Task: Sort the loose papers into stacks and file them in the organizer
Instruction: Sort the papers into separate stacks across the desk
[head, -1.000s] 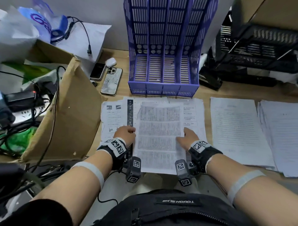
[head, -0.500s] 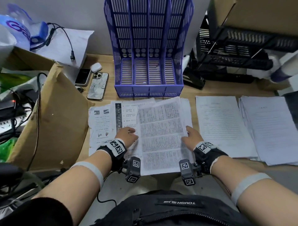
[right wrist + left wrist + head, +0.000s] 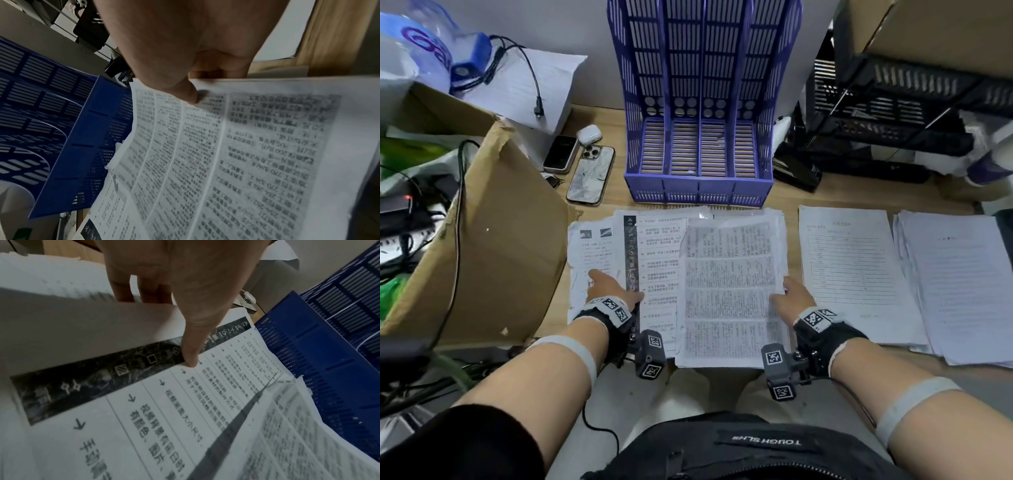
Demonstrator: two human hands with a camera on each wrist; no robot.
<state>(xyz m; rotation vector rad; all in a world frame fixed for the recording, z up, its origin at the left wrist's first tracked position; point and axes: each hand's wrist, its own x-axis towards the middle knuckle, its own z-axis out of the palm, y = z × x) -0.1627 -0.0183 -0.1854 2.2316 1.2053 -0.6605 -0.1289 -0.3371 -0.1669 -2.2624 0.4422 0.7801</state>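
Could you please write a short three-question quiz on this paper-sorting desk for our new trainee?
1. True or false: the slots of the blue file organizer already hold papers.
2. Which hand pinches the densely printed sheet? A) left hand B) right hand C) neither
3. Fill in: the left hand lies on the page with the dark icon strip, and its ____ presses beside that strip.

Key
1. False: all its slots show bare slatted floors.
2. B: the right hand grips its right edge, thumb on top.
3. Thumb.
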